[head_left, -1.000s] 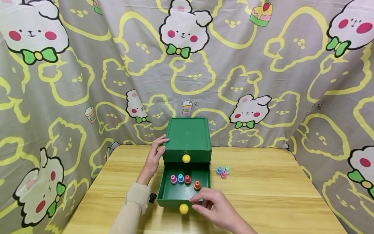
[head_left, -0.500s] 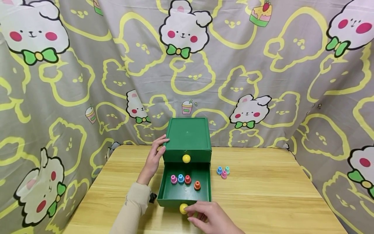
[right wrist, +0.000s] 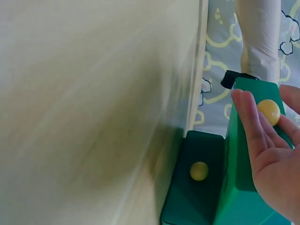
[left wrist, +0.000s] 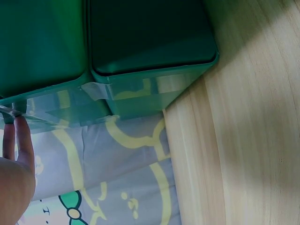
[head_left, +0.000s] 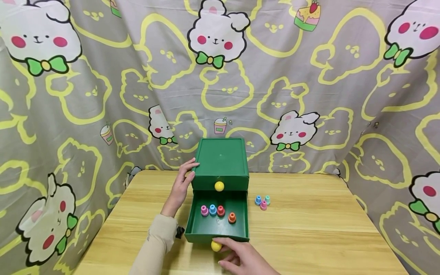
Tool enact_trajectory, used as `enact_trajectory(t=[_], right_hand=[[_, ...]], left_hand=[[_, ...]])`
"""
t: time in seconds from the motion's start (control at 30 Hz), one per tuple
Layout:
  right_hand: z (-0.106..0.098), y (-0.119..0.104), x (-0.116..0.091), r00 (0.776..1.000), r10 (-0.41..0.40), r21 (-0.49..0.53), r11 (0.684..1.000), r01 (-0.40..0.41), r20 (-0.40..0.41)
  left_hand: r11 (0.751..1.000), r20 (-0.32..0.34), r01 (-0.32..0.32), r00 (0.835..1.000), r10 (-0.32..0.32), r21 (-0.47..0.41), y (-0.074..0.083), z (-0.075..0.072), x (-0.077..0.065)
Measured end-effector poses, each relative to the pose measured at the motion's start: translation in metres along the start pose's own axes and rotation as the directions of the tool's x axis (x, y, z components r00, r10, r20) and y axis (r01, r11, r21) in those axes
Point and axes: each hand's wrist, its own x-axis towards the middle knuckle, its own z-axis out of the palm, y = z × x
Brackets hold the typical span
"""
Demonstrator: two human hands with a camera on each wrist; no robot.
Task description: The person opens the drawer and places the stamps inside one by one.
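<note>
A green drawer box (head_left: pixel 221 156) stands on the table with its lower drawer (head_left: pixel 203 229) pulled out. Inside that drawer sit a purple peg (head_left: pixel 204 211), a blue peg (head_left: pixel 213 210), a red peg (head_left: pixel 221 211) and an orange peg (head_left: pixel 232 218), each small and stepped. My left hand (head_left: pixel 180 189) rests against the box's left side, fingertips at the upper edge. At the drawer front, my right hand (head_left: pixel 242 258) has its fingers extended about the yellow knob (head_left: pixel 216 246), the index over its top; the thumb stands apart from the knob in the head view.
On the wooden table (head_left: pixel 309 229), right of the box, stand a second blue peg (head_left: pixel 258 200), a mint peg (head_left: pixel 267 199) and a pink peg (head_left: pixel 263 205). The upper drawer, with its own yellow knob (head_left: pixel 219 186), is closed. A patterned curtain (head_left: pixel 223 95) hangs behind.
My right hand has moved left and down from the drawer's right front corner to the lower knob. My left hand, the drawer and the pegs stay where they were.
</note>
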Motion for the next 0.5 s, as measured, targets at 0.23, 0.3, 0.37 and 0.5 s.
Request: enact_trajectory(t=[0.23, 0.3, 0.37, 0.5], right_hand=[[0.007, 0.002, 0.005, 0.998, 0.011, 0.09, 0.996, -0.005, -0.063], [0.009, 0.002, 0.006, 0.995, -0.013, 0.087, 0.996, 0.022, -0.099], [0.011, 0.002, 0.007, 0.99, -0.032, 0.079, 0.996, 0.043, -0.136], [0.015, 0.003, 0.009, 0.978, -0.029, 0.066, 0.997, 0.043, -0.206]], left_hand=[[1.0, 0.005, -0.002, 1.0, 0.002, 0.004, 0.0, -0.001, 0.0], [1.0, 0.007, -0.002, 1.0, 0.002, 0.003, -0.001, -0.001, 0.0], [1.0, 0.009, 0.001, 1.0, -0.001, 0.0, -0.003, -0.001, 0.0], [1.0, 0.008, 0.004, 1.0, -0.003, -0.004, -0.004, 0.0, 0.0]])
